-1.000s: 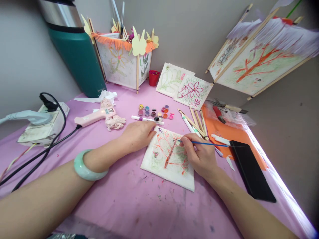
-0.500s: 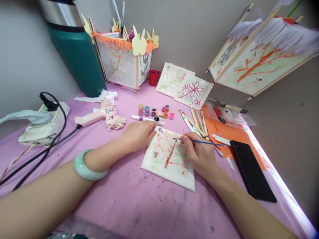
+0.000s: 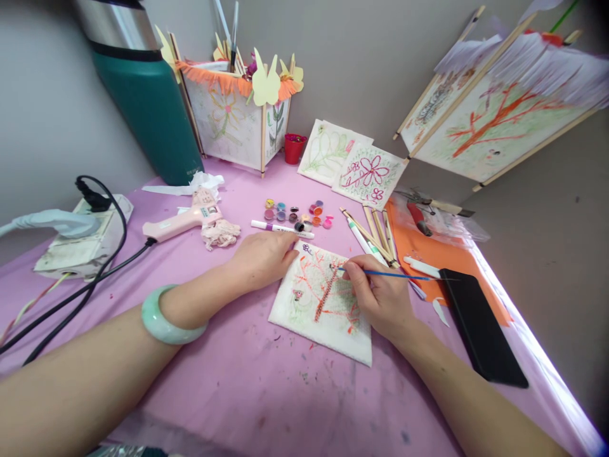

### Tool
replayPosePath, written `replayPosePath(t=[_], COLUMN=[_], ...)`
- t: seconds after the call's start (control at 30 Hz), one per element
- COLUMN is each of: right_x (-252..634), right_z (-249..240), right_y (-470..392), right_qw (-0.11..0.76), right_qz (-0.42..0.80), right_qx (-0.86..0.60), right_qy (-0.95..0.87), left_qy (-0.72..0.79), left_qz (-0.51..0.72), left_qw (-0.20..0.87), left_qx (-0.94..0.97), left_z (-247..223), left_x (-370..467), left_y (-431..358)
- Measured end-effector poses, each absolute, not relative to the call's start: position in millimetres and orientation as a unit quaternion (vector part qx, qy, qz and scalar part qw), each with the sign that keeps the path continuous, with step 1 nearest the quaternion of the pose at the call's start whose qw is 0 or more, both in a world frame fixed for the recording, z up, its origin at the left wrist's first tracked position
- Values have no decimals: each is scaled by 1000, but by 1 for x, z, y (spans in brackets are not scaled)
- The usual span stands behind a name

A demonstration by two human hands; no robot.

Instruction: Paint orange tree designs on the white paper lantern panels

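A square white panel [image 3: 309, 320] lies flat and askew, painted with an orange tree, dark marks along its trunk, a small bird and a purple flower. My left hand [image 3: 261, 259], with a pale green bangle [image 3: 174, 317] on its wrist, holds the panel's upper left corner between thumb and fingers. Pinched in my right hand [image 3: 380, 293] is a thin blue paintbrush [image 3: 392, 273]; its tip is at the top of the trunk. Small paint pots [image 3: 299, 226], several of them with lids up, stand behind the panel beside a white marker [image 3: 280, 228].
To the left are a pink glue gun [image 3: 178, 223], a power strip [image 3: 85, 235] with cables and a green bottle [image 3: 147, 108]. Sticks [image 3: 375, 228], orange paper [image 3: 409, 238] and a black phone [image 3: 483, 327] lie right. Behind stand a paper lantern [image 3: 228, 124] and painted panels [image 3: 371, 171].
The brush tip has shifted slightly left and down over the trunk's top, with small movement of my right hand. My left hand and the panel look unmoved.
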State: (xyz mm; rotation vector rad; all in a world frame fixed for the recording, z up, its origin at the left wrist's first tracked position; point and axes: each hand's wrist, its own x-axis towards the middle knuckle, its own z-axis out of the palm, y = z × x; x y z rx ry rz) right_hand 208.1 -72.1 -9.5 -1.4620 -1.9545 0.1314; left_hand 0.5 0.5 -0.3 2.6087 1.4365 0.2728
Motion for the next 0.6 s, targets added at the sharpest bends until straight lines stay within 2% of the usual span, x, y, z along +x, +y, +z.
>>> replayPosePath(t=[0.6], right_x=[210], right_z=[-9], right_y=[-73], right_qw=[353], right_qz=[33], right_qx=[-562], right_qy=[-747], left_qy=[474], left_qz=[88], left_qw=[71], left_qx=[873], left_z=[0], left_x=[0], left_y=[1])
